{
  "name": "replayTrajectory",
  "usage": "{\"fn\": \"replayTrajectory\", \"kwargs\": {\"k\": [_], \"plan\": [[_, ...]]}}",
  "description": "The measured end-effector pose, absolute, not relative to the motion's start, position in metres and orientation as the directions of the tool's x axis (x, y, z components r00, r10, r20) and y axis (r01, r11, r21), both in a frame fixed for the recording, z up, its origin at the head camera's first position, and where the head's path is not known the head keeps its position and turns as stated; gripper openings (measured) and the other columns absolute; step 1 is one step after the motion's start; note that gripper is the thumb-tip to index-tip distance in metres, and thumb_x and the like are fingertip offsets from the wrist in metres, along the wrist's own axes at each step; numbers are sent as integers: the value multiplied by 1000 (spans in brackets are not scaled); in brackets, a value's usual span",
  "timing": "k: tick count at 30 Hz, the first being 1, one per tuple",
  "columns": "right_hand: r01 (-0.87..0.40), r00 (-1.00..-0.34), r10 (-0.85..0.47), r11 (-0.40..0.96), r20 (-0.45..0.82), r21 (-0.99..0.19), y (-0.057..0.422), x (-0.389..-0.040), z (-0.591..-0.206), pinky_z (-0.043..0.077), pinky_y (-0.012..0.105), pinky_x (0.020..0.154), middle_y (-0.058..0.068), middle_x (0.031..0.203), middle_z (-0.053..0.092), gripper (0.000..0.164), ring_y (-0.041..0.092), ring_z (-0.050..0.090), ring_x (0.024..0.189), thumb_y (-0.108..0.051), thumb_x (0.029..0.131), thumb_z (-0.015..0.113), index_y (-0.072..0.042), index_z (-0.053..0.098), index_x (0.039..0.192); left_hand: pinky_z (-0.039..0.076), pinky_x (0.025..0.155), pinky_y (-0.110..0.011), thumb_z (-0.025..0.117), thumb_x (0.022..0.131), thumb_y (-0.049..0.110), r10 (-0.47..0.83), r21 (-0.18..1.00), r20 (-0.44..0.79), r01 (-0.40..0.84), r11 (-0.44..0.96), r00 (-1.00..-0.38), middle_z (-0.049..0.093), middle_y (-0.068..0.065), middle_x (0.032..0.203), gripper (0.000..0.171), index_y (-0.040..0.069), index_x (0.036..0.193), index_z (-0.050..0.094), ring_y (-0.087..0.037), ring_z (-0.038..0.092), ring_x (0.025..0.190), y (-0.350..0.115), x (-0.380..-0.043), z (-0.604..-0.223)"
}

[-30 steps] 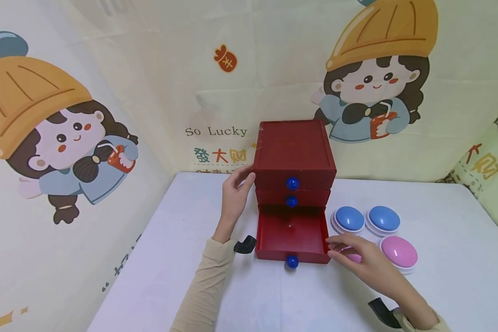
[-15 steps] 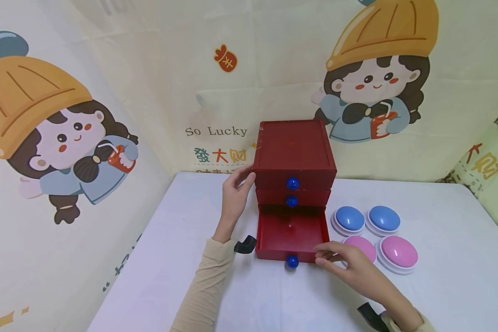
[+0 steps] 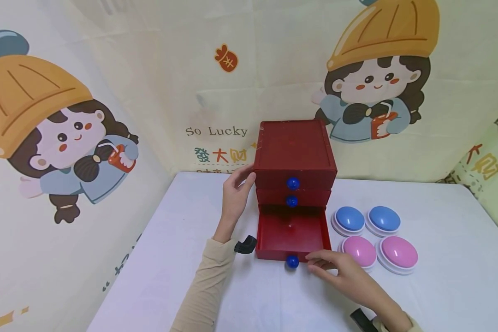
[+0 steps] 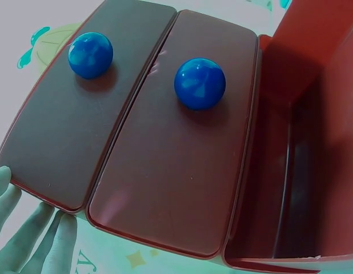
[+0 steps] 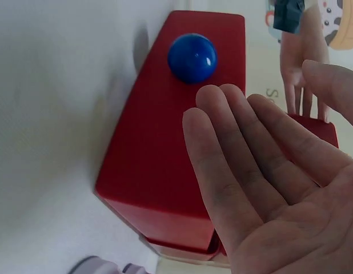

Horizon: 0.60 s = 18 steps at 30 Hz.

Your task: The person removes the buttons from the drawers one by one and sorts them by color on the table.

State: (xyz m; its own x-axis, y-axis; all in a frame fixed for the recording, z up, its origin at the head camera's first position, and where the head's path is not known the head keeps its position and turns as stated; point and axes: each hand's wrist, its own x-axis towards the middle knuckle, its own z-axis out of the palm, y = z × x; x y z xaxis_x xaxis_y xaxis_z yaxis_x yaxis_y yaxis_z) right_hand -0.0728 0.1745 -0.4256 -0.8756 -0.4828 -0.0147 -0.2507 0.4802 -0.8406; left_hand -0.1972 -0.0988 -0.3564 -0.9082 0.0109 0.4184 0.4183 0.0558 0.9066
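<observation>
A dark red cabinet of small drawers (image 3: pixel 294 145) stands on the table, each front bearing a round blue knob. Its bottom drawer (image 3: pixel 274 235) is pulled out, with nothing seen inside. My left hand (image 3: pixel 234 196) touches the cabinet's left side near the upper front corner; in the left wrist view its straight fingers (image 4: pixel 65 237) lie along that side. Just right of the bottom drawer's blue knob (image 3: pixel 292 262) is my right hand (image 3: pixel 346 274), fingertips close by the drawer front. In the right wrist view, its fingers reach toward the knob (image 5: pixel 192 58), holding nothing.
Right of the drawer are two blue-topped round push lights (image 3: pixel 350 218) at the back and two pink-topped ones (image 3: pixel 398 252) in front, all with white bases. A printed cloth (image 3: pixel 216 101) hangs behind the white table (image 3: pixel 265 304).
My right hand has moved left and a little toward me, from the drawer's right side to its front near the knob. My left hand and the cabinet stay put.
</observation>
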Motion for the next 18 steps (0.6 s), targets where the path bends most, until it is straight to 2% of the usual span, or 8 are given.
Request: {"fn": "replayTrajectory", "kwargs": {"k": [10,15,18], "plan": [[-230,-859,-512,429,-25,-874,165,-72,-441,57,19,77,2,107,73,28,4,66,90,-26,95,68,-8,70,117,54,98,-34,60,98,8,8,908,414,413,64,-910,63,-19,130,35,-3,132,59,-29,61,121,-99,-197,-356],[-198,-864,-499,456,-65,-868,161,-72,-445,57,19,76,1,106,73,32,7,68,91,-30,95,67,-7,70,117,54,98,-32,60,98,7,5,907,417,416,61,-909,63,-20,130,35,-4,131,59,-30,61,121,-99,-197,-357],[-174,-867,-488,482,-98,-859,159,-73,-447,59,24,78,2,107,72,33,11,69,92,-30,95,67,-6,71,116,54,97,-30,61,98,8,3,907,418,418,58,-908,63,-19,130,35,-3,131,60,-30,61,121,-99,-197,-357]]}}
